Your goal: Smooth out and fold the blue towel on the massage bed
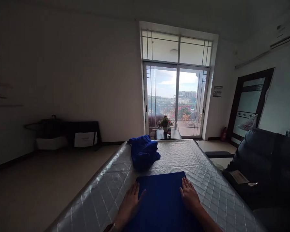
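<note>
Flat dark-blue cloth (161, 206): near end cut off.
Left hand (131, 200): laid along left edge, thumb spread.
Right hand (190, 195): laid along right edge, fingers outstretched.

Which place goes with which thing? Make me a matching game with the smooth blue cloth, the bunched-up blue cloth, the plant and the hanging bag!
Things:
1. smooth blue cloth
2. bunched-up blue cloth
3. plant
4. bag

Places:
A. on the small dark table, beside a bottle
B. between the left hand and the right hand
C. hanging at the door
D. on the silver cover, farther away than both hands

Right pairs: 1-B, 2-D, 3-A, 4-C.
</note>
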`<state>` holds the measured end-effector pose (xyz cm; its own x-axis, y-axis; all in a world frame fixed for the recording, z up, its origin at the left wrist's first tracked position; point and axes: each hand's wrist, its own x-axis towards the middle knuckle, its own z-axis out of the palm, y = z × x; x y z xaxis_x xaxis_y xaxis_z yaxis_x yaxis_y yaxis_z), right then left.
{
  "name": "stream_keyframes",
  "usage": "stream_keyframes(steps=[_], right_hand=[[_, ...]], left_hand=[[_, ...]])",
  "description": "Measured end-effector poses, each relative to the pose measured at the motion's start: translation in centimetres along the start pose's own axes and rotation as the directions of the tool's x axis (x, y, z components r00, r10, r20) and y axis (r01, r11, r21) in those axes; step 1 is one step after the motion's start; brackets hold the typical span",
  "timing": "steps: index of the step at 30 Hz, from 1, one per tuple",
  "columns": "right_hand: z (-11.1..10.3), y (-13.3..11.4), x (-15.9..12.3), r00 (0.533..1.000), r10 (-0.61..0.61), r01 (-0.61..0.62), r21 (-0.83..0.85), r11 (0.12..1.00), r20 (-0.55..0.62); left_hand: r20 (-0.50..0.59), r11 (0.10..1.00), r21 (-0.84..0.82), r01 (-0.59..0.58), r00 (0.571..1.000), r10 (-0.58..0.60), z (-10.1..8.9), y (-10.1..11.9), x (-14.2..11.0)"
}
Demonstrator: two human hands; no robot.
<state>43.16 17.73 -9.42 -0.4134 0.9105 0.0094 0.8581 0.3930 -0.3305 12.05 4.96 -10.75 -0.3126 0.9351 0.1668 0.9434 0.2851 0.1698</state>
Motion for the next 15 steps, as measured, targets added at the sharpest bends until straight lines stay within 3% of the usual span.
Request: stream_keyframes(steps=[3, 9, 15], right_hand=[[0.2, -0.1, 0.1, 1.000, 0.013, -0.013, -0.023, 1.000, 0.010], [-0.7, -0.8, 1.3, 0.998, -0.005, 0.012, -0.109, 0.994, 0.068], [-1.8, -1.6, 4.9, 0.998, -0.029, 0.033, -0.093, 0.995, 0.050]], left_hand=[[0.102, 0.997, -0.035, 0.069, 0.993, -0.065, -1.3, -0.4, -0.4], [0.097, 0.999, -0.017, 0.049, 0.994, -0.047, -2.2, 0.2, -0.8], [0.124, 0.997, -0.044, 0.069, 0.990, -0.063, -2.4, 0.0, -0.8]])
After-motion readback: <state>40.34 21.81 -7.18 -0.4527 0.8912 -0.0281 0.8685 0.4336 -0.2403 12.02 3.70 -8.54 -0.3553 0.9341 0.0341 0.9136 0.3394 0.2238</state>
